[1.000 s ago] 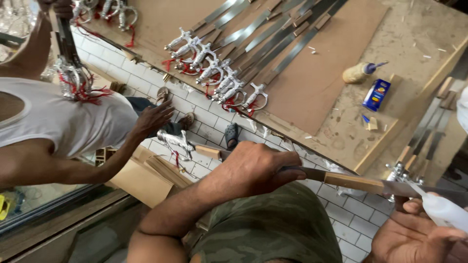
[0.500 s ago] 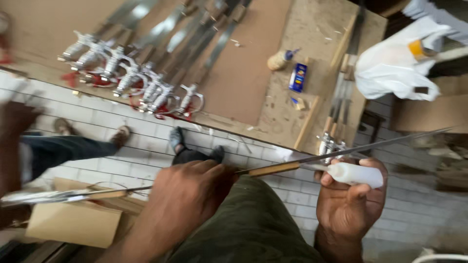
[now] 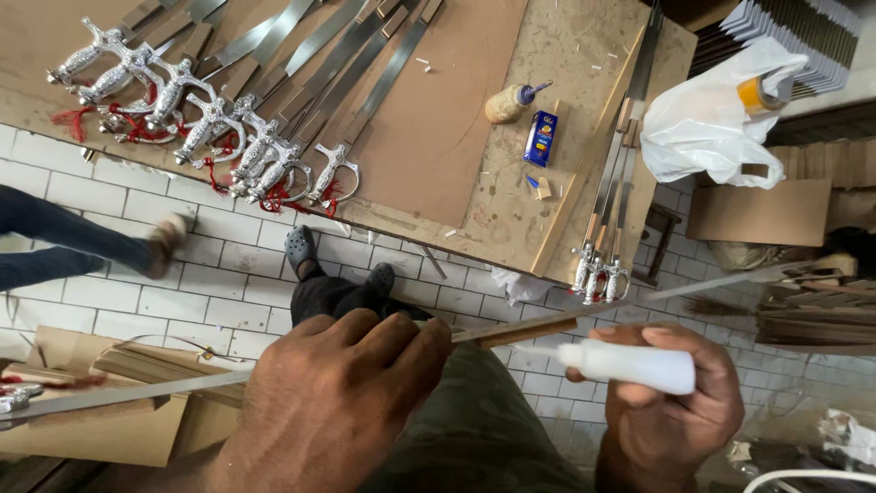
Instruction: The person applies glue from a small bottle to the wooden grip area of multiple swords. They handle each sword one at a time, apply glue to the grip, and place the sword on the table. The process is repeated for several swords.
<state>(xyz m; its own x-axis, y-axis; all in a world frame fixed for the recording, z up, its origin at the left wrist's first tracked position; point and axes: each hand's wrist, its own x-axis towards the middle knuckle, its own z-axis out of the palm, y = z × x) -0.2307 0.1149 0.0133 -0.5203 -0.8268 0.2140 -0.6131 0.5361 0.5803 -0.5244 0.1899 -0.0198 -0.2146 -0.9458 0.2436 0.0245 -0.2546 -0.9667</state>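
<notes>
My left hand [image 3: 342, 402] is closed around a long thin sword blade [image 3: 137, 393] that runs from the left edge across my lap to the right. A wooden strip [image 3: 516, 330] lies along the blade just right of that hand. My right hand [image 3: 671, 411] grips a small white squeeze bottle [image 3: 634, 365], its nozzle pointing left toward the wooden strip. The silver hilt [image 3: 14, 399] with red thread shows at the far left edge.
A workbench [image 3: 474, 196] holds a row of finished swords with silver hilts [image 3: 210, 128], a glue bottle [image 3: 511, 100], a small blue box [image 3: 541, 137] and more swords [image 3: 607, 219] at its right edge. Another person's leg and shoe [image 3: 91, 246] cross the tiled floor. A white plastic bag [image 3: 721, 110] sits right.
The view has swung right and down over the bench. The other person has moved off to the left. My right hand has brought the bottle closer to the wooden strip.
</notes>
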